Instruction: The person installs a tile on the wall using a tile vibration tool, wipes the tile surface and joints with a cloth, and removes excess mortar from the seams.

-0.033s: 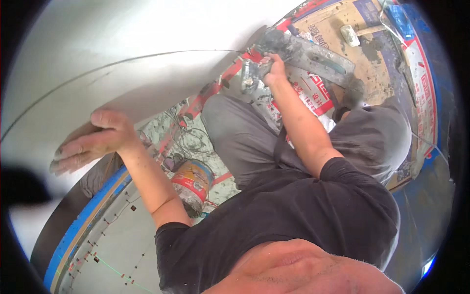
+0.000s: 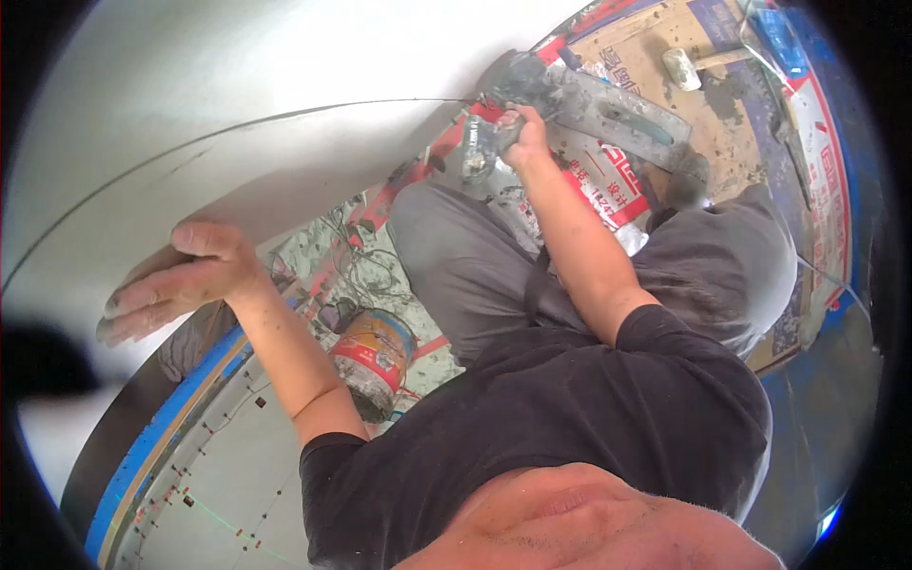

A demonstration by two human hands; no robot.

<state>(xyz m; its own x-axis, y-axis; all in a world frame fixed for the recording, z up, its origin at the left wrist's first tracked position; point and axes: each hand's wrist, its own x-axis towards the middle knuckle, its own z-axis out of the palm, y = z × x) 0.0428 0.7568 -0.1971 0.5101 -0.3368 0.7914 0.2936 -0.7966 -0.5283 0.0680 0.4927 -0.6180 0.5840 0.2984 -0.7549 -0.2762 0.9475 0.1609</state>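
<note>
My right hand (image 2: pixel 525 138) is wrapped round the handle of a grey, dust-smeared cordless power tool (image 2: pixel 480 147). The tool's battery end points toward me, and its dark head lies close to the foot of the white wall (image 2: pixel 313 57). What the head touches is hidden. On the left, my left hand (image 2: pixel 180 280) lies along the wall with its fingers stretched out and nothing in it. A thin dark seam (image 2: pixel 228 121) curves across the wall beyond both hands. Just right of the tool rests a long grey slotted bar (image 2: pixel 617 119), smeared with dirt.
A white-headed mallet (image 2: pixel 681 69) lies on stained cardboard (image 2: pixel 627 38) at the far right. Between my left forearm and knee stands a dirty paint can (image 2: pixel 375 356), near tangled wire (image 2: pixel 356 261). Red-and-white printed sheeting (image 2: pixel 608 180) lies under the tool and bar.
My right hand and the power tool have shifted slightly left. My left hand stays at nearly the same place by the wall.
</note>
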